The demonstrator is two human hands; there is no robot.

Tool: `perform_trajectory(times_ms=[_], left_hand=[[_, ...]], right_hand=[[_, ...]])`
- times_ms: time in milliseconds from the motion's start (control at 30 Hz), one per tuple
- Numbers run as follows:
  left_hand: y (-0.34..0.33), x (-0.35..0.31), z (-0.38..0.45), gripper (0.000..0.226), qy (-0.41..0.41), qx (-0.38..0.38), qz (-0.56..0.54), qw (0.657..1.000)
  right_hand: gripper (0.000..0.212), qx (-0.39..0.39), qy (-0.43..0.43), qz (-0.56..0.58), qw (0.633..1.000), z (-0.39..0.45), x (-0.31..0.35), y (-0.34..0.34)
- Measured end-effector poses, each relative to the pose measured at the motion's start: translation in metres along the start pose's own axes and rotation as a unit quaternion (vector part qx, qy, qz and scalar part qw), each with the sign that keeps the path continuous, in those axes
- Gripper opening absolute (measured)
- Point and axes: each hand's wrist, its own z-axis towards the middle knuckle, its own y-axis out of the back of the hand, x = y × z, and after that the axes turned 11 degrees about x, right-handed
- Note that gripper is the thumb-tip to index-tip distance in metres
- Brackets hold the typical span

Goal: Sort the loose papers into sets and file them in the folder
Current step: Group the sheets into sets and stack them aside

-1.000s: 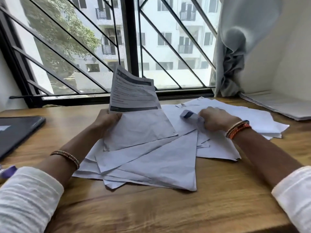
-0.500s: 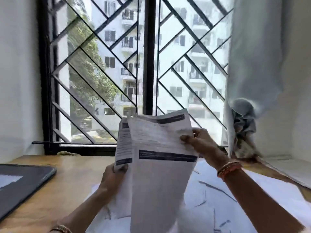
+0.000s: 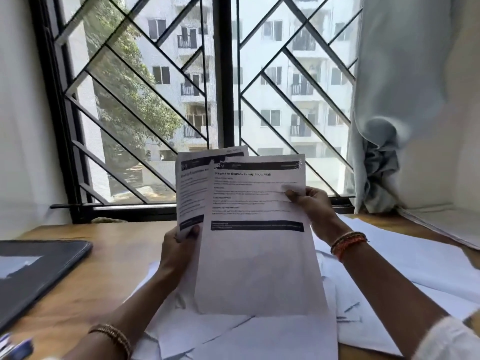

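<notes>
white printed sheets were held up in front of the window grille [image 3: 145,105], one in each of the hands. the right hand [image 3: 313,206] pinched the front sheet [image 3: 257,245] at its right edge, thumb on the printed face just beside a line of text, fingers curled behind. that sheet hung upright, with a dark band across its top, a bold heading, and another dark bar about halfway down. the left hand [image 3: 179,249] gripped the second sheet [image 3: 191,193] by its lower edge, thumb pressed on the front; this page stood just behind and to the left of the front sheet, which overlapped its right part. a third page edge showed behind the second one, though i could not tell which hand carried it.

below and between both forearms lay the loose papers [image 3: 405,266], spread in overlapping layers on the wooden surface [image 3: 109,258] and reaching well out past the right wrist. a dark folder [image 3: 31,271] lay flat to the left of the left hand, well apart from it. a thin stack of pages [image 3: 446,227] rested on the sill to the far right of the right hand, under a bunched pale curtain [image 3: 389,105]. beaded bracelets circled both wrists.
</notes>
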Motion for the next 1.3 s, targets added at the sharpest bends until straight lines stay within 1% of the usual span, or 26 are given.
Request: perform_trajectory(times_ms=[133,267,300,333,400,433,467,533,600,700,733,767,800,833,867,900,933,967,1000,1033,1100,1167,1233,1300], left_hand=[[-0.004,0.001,-0.001,0.029,-0.040,0.022,-0.011,0.999],[-0.005,0.000,-0.002,0.039,-0.060,0.035,-0.030,0.997],[-0.006,0.001,-0.002,0.038,-0.060,0.038,-0.035,0.997],[-0.007,0.000,-0.003,0.031,-0.059,0.039,-0.039,0.997],[-0.008,-0.001,-0.004,0.010,-0.058,0.041,-0.046,0.996],[-0.008,-0.001,-0.003,0.007,-0.056,0.039,-0.043,0.997],[-0.008,-0.001,-0.003,0.010,-0.050,0.036,-0.036,0.997],[-0.006,0.002,0.000,0.010,-0.048,0.033,-0.034,0.998],[-0.007,0.001,-0.001,0.006,-0.046,0.032,-0.029,0.998],[-0.011,0.003,-0.002,0.018,-0.027,0.030,-0.025,0.999],[-0.011,0.004,-0.001,0.020,-0.021,0.028,-0.017,0.999],[-0.010,0.006,0.001,0.021,-0.014,0.025,-0.005,1.000],[-0.008,0.009,0.004,0.020,-0.005,0.018,0.007,1.000],[-0.006,0.011,0.006,0.019,0.006,0.010,0.018,1.000],[-0.004,0.013,0.008,0.020,0.012,0.006,0.027,1.000],[-0.002,0.016,0.012,0.023,0.019,0.001,0.034,0.999],[0.000,0.018,0.013,0.028,0.028,-0.002,0.040,0.999],[0.001,0.021,0.015,0.030,0.034,-0.003,0.047,0.998],[0.002,0.023,0.016,0.028,0.038,-0.005,0.052,0.998],[0.003,0.024,0.016,0.023,0.040,-0.006,0.058,0.998],[0.004,0.027,0.018,0.021,0.043,-0.009,0.059,0.997],[0.002,0.026,0.018,0.020,0.043,-0.009,0.068,0.997],[0.001,0.027,0.018,0.014,0.048,-0.017,0.079,0.996],[0.000,0.027,0.017,0.008,0.057,-0.027,0.092,0.994]], right_hand=[[0.017,0.008,-0.007,0.022,1.000,0.001,0.000,0.006],[0.011,0.013,-0.009,0.019,1.000,0.000,-0.001,0.008],[0.010,0.013,-0.010,0.017,1.000,-0.001,-0.001,0.009],[0.009,0.013,-0.010,0.013,1.000,-0.001,-0.001,0.009],[0.008,0.016,-0.006,0.001,1.000,-0.002,0.000,0.009],[0.008,0.014,-0.002,-0.002,1.000,-0.002,0.000,0.010],[0.008,0.011,0.003,-0.002,1.000,-0.003,-0.001,0.011],[0.010,0.003,0.009,-0.007,1.000,-0.002,-0.002,0.013],[0.017,0.009,-0.009,-0.021,1.000,-0.001,-0.005,0.016],[0.024,0.070,-0.083,-0.056,0.993,-0.006,-0.003,0.019],[0.025,0.089,-0.103,-0.103,0.985,-0.008,0.001,0.019],[0.023,0.100,-0.103,-0.192,0.971,-0.011,0.007,0.019],[0.020,0.086,-0.075,-0.322,0.940,-0.011,0.016,0.021],[0.016,0.037,-0.019,-0.466,0.884,-0.009,0.027,0.024],[0.015,-0.038,0.066,-0.581,0.810,-0.008,0.040,0.026],[0.017,-0.119,0.158,-0.633,0.748,-0.009,0.057,0.029],[0.020,-0.188,0.241,-0.633,0.711,-0.012,0.074,0.031],[0.024,-0.237,0.315,-0.608,0.689,-0.016,0.089,0.036],[0.028,-0.264,0.378,-0.580,0.672,-0.022,0.103,0.040],[0.032,-0.268,0.419,-0.564,0.659,-0.030,0.112,0.043],[0.039,-0.233,0.478,-0.576,0.621,-0.046,0.115,0.049],[0.037,-0.161,0.524,-0.623,0.558,-0.064,0.108,0.056],[0.034,-0.087,0.539,-0.664,0.511,-0.083,0.097,0.062],[0.036,-0.041,0.532,-0.699,0.476,-0.100,0.081,0.068]])
